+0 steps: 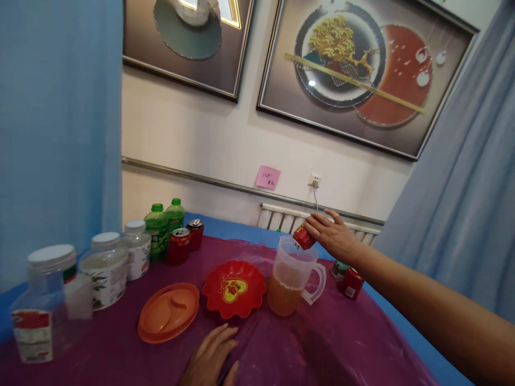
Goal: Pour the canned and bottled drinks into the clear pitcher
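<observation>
My right hand [329, 234] grips a red drink can [304, 236], tipped with its top down over the mouth of a clear plastic pitcher [294, 257]. Amber liquid [282, 294] with a pale foamy line fills the pitcher's lower part. Whether liquid is running from the can is too small to tell. My left hand [213, 356] rests low at the table's near side, fingers stretched out and holding nothing. Just beyond it lie a red scalloped dish [253, 287] with a yellow heart print and an orange divided plate [161, 339].
Several clear jars [108, 268] with white lids line the left, near two green bottles [157, 230] and two upright cans [179, 246]. Right of the pitcher, a red can [352, 284] stands beside a green one [340, 269]. Purple sheeting [341, 343] covers the table.
</observation>
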`<action>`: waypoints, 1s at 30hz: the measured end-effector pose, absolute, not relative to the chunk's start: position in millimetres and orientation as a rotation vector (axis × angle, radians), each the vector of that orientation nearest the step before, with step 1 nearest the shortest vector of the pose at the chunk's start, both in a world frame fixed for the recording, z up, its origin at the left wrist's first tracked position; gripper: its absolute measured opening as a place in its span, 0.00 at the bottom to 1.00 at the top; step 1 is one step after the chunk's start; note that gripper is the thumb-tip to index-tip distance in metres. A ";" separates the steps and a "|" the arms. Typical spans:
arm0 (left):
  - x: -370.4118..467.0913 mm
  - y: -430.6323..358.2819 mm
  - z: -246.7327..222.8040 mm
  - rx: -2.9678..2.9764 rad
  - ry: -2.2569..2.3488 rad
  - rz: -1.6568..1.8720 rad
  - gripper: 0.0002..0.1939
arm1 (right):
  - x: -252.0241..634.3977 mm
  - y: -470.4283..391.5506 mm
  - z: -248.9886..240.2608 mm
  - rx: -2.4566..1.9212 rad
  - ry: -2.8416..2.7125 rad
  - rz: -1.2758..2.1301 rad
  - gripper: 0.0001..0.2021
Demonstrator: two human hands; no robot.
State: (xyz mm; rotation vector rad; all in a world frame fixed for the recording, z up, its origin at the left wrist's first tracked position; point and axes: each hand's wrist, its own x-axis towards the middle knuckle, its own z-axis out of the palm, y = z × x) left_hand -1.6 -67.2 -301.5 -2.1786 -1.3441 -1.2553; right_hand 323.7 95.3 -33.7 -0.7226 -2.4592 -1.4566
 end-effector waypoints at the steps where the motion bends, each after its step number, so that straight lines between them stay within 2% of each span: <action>1: -1.5 -67.5 -301.0 -2.177 -1.344 -1.252 0.16 | 324.9 95.6 -34.6 -0.732 -2.459 -1.449 0.18; 14: 1.2 -73.3 -292.1 -2.188 -1.332 -1.229 0.15 | 331.6 95.3 -42.8 -0.892 -2.454 -1.235 0.20; 17: 3.7 -77.6 -282.1 -2.200 -1.373 -1.181 0.15 | 336.3 93.5 -44.6 -1.116 -2.249 -0.952 0.18; 21: 5.1 -79.0 -281.2 -2.245 -1.351 -1.168 0.13 | 342.1 69.7 -57.3 -1.334 -1.774 -0.371 0.23; 26: 8.3 -87.5 -273.0 -2.326 -1.376 -1.262 0.16 | 331.4 0.6 -130.5 -1.081 -1.758 0.275 0.23; 30: 17.8 -99.6 -239.9 -2.453 -1.713 -1.504 0.26 | 297.6 -48.4 -220.5 -1.060 -1.843 0.553 0.34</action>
